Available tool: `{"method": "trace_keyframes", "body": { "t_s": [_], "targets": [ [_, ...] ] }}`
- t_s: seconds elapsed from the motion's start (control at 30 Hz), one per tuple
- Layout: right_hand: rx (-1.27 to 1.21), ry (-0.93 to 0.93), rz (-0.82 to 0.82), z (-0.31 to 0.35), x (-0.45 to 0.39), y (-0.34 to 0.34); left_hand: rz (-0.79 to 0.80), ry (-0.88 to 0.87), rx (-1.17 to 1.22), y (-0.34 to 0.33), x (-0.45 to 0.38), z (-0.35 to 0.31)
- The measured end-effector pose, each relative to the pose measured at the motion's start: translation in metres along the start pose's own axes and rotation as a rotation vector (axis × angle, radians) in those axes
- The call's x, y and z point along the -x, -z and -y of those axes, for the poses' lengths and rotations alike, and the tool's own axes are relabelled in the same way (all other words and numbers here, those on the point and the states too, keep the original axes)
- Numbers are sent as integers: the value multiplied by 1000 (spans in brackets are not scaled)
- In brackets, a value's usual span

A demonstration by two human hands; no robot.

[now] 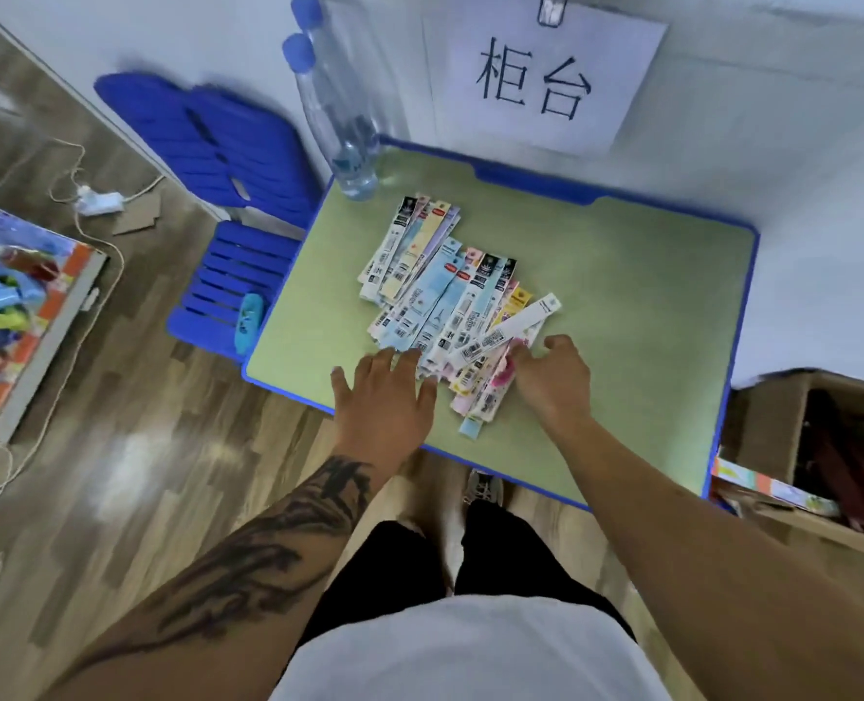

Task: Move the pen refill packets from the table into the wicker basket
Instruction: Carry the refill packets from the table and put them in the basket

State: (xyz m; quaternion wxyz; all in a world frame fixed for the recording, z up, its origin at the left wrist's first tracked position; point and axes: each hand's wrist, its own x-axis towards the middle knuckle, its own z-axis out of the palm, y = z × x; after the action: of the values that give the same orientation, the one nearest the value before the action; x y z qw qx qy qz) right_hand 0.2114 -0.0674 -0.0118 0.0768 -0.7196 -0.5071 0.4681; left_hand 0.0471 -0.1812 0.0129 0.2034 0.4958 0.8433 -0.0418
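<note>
Both forearms reach from the near edge over the green table (622, 306): the left hand (384, 392) lies flat with fingers spread wide, its fingertips touching the near left end of the heap of pen refill packets (450, 306), while the right hand (551, 376) curls its fingers onto the heap's near right end, seemingly pinching a white packet (503, 332) lying on top. Left of the table stand blue stools (227, 194), two clear bottles (338, 118) rise at its far left corner, a paper sign (541, 78) hangs behind it, and a cardboard box (814, 437) sits to its right.

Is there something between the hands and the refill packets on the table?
No. Left hand and right hand already touch the near edge of the packets. The bottles stand behind the pile.
</note>
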Motion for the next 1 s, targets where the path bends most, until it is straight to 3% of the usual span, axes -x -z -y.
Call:
{"method": "trace_keyframes", "body": {
  "t_s": [0.2,0.37,0.7,1.0],
  "targets": [
    [-121,-207,-52,18,-27,-16,-25,15,34,15,-73,-4],
    [-140,-257,-96,36,-41,-28,88,16,64,25,-121,7],
    [-464,-417,-202,36,-24,-32,234,-101,189,32,-159,28],
    [-675,-397,-259,16,9,-22,408,-178,174,35,-172,44]
  ]
}}
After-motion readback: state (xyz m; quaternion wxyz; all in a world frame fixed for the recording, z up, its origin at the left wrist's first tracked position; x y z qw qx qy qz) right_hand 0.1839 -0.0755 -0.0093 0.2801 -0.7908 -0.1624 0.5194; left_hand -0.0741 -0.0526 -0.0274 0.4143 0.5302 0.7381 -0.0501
